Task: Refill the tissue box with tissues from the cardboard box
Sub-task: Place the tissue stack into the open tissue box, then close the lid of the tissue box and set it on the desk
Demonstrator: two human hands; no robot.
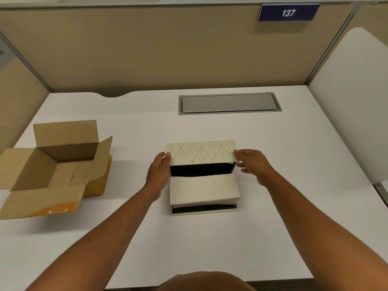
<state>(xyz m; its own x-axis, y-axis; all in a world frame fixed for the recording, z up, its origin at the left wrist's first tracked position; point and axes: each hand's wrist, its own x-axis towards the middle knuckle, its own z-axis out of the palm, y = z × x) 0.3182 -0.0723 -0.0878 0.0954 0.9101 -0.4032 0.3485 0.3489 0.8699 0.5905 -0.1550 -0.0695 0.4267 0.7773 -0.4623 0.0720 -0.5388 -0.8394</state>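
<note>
The tissue box [201,153] stands mid-table, cream with a leaf pattern, its near side open onto a dark interior. A stack of white tissues [203,190] pokes out of that opening toward me, resting on the box's folded-down flap [203,211]. My left hand [159,173] grips the box's left end. My right hand [252,164] holds its right end, thumb on the top edge. The open cardboard box [52,164] sits at the table's left, flaps spread; nothing shows inside it.
A grey cable hatch [228,103] is set into the white table [294,185] behind the tissue box. Beige partition walls enclose the desk, with a blue "137" sign [288,12] at the upper right. A white panel [352,101] stands to the right.
</note>
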